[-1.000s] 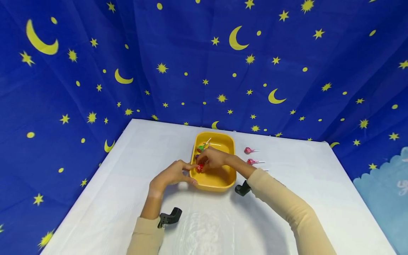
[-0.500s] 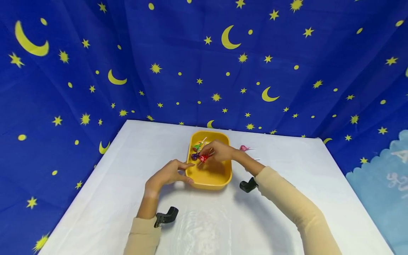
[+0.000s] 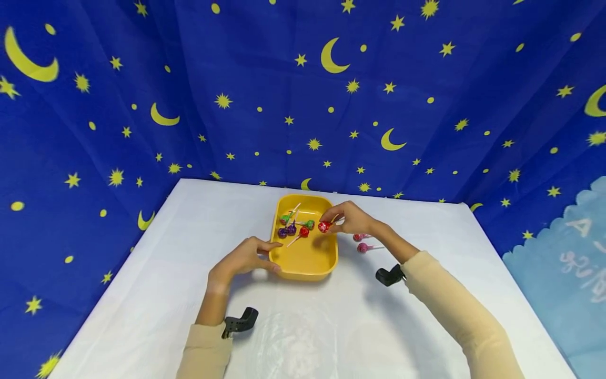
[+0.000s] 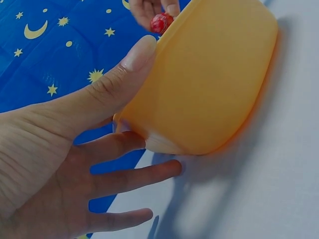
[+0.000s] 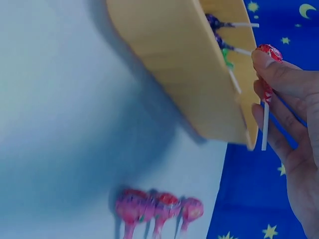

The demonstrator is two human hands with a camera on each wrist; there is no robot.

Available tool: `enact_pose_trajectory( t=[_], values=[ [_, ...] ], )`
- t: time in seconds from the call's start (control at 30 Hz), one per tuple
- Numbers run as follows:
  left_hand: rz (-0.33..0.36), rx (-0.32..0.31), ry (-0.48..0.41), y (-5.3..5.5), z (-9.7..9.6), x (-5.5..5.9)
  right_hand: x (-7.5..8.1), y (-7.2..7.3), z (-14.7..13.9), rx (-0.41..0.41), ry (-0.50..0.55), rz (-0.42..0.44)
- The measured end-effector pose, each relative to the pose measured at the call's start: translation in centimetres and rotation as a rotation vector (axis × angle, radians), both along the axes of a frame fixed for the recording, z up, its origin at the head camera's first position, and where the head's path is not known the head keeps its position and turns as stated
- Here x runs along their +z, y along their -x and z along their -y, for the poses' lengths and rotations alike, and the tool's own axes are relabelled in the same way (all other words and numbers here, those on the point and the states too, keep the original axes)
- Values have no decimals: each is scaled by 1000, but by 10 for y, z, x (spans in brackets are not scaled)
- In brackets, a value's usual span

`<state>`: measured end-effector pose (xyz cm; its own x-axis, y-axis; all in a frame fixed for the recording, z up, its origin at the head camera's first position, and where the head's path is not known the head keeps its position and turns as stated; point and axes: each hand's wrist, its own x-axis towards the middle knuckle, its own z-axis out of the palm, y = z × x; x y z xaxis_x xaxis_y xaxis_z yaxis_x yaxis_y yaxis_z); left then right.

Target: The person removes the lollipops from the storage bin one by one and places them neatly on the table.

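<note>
A yellow plastic bin (image 3: pixel 305 275) stands on the table. My right hand (image 3: pixel 351 219) pinches a red-wrapped lollipop (image 3: pixel 324 226) over its right rim; in the right wrist view the white stick hangs below the fingers. Inside the bin lie green lollipops (image 3: pixel 310 225), purple lollipops (image 3: pixel 291 229) and another red lollipop (image 3: pixel 304 232). My left hand (image 3: pixel 242 258) touches the bin's left side near the front corner. Thumb and index finger rest against it fairly straight, with the other fingers spread apart in the left wrist view.
Pink lollipops (image 3: pixel 363 247) lie on the white table (image 3: pixel 407 310) right of the bin; three show in a row in the right wrist view, partly hidden by my forearm in the head view. A blue star-and-moon cloth (image 3: pixel 265 68) hangs behind the table.
My right hand has moved from the bin's left part to its right rim, carrying a red lollipop. The left hand keeps its place against the bin.
</note>
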<state>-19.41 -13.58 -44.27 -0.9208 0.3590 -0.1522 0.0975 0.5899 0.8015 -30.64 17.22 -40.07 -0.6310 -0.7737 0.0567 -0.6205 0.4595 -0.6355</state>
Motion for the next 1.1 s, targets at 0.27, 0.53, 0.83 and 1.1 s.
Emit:
enact_pose_trajectory(
  t=[0.27, 0.53, 0.83, 1.1],
  values=[
    [-7, -3, -3, 0, 0, -2, -1, -2, -25, -80, 22, 36],
    [-10, -14, -26, 0, -1, -2, -6, -6, -49, -119, 14, 29],
    [1, -12, -33, 1, 2, -3, -23, -15, -76, -108, -16, 35],
    [-10, -27, -40, 1, 0, -2, -30, -25, -100, -99, -55, 62]
  ],
)
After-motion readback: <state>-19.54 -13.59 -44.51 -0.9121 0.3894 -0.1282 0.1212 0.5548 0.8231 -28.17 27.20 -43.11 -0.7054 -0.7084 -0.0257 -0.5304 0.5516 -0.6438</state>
